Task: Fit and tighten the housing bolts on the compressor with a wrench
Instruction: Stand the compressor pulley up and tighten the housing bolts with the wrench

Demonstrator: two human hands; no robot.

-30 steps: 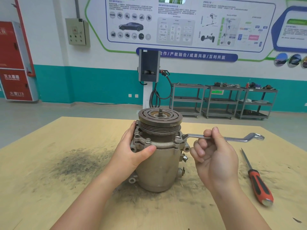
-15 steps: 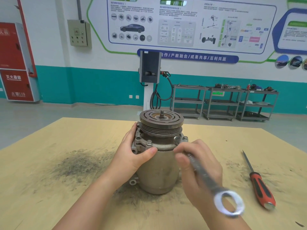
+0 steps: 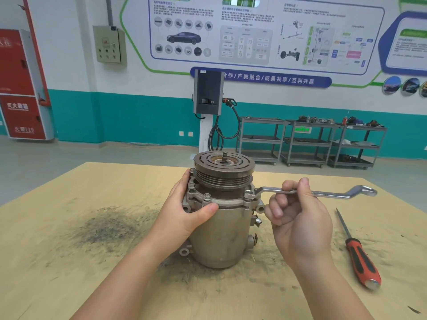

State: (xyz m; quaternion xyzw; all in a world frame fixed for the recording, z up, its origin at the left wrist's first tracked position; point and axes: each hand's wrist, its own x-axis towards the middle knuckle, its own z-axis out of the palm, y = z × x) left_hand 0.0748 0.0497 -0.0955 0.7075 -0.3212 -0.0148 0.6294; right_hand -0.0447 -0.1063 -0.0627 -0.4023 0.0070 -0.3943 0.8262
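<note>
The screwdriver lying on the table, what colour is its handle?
Red-orange with black grip panels; the screwdriver shows clearly in the head view.

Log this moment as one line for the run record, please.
left hand grips compressor | right hand holds wrench | ring end on right flange bolt | screwdriver idle on table

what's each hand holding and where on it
The right hand holds the wrench mid-shank, its ring end on a housing bolt. The left hand grips the compressor by its flange.
</note>
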